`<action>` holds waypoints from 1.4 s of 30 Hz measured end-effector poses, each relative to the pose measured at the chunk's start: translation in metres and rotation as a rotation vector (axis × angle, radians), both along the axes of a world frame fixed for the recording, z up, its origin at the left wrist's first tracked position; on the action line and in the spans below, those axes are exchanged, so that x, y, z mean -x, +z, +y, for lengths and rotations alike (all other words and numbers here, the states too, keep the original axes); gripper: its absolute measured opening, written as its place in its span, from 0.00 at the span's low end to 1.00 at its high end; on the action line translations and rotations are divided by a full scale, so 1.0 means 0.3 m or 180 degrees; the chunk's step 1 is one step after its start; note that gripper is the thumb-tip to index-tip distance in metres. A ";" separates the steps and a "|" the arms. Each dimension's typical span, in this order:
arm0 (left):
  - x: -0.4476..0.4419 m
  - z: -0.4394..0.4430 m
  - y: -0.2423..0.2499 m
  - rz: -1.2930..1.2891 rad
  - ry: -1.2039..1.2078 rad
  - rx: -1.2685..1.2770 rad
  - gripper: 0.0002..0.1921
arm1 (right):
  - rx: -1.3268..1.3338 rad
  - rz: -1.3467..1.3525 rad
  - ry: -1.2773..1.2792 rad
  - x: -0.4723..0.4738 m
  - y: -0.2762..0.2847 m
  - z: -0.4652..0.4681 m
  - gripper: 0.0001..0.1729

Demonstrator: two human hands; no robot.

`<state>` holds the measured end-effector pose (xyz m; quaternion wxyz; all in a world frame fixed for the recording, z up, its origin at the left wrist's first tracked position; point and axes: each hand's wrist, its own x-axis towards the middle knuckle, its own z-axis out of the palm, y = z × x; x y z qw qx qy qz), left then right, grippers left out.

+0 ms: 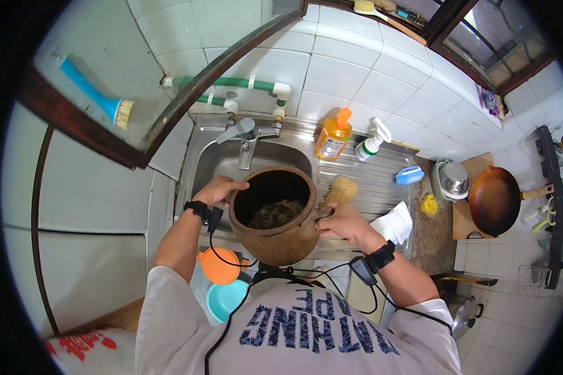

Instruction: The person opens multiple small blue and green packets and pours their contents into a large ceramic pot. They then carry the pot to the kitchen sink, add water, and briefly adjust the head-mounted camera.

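Close before me, at the front of a stainless steel sink [201, 161], a brown earthenware pot [272, 243] is tilted with its mouth facing up toward me. Dark, tangled matter [277, 213] shows at its bottom; what it is cannot be told. My left hand [218, 191] grips the left side of the rim, thumb on top. On the other side, my right hand [347, 222] holds the pot's side, near a small handle or lug. Just beyond that hand, a tan fibre scrub brush [342, 188] lies on the ribbed drainboard [384, 176]. The faucet [247, 140] stands behind the pot.
An orange detergent bottle [333, 138], a white spray bottle [373, 143], a blue scrub brush [409, 175] and a white cloth [394, 222] are on the drainboard. A wok [495, 201] leans at right. An open window sash [216, 70] juts overhead at left. Basins [227, 300] sit below.
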<state>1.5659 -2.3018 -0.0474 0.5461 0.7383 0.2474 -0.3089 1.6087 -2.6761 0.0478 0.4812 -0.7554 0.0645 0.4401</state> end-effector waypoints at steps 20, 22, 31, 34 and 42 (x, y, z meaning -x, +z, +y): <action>-0.151 0.067 -0.188 -0.0873 0.0021 -0.1031 0.27 | -0.0206 0.0154 0.0432 -0.098 -0.469 0.025 0.31; -0.154 0.047 -0.186 -0.0806 0.0016 -0.1197 0.27 | -0.0262 0.0512 0.0252 -0.084 -0.510 0.016 0.40; -0.193 0.004 -0.170 -0.0557 0.0188 -0.0882 0.30 | -0.0987 -0.0274 0.1129 -0.085 -0.576 -0.058 0.20; -0.209 -0.021 -0.192 -0.0544 0.0193 -0.0859 0.29 | -0.0635 -0.0366 0.1032 -0.083 -0.586 -0.070 0.22; -0.166 -0.044 -0.299 -0.0505 0.0218 -0.1337 0.41 | 0.0120 -0.1162 0.1213 -0.053 -0.561 -0.056 0.30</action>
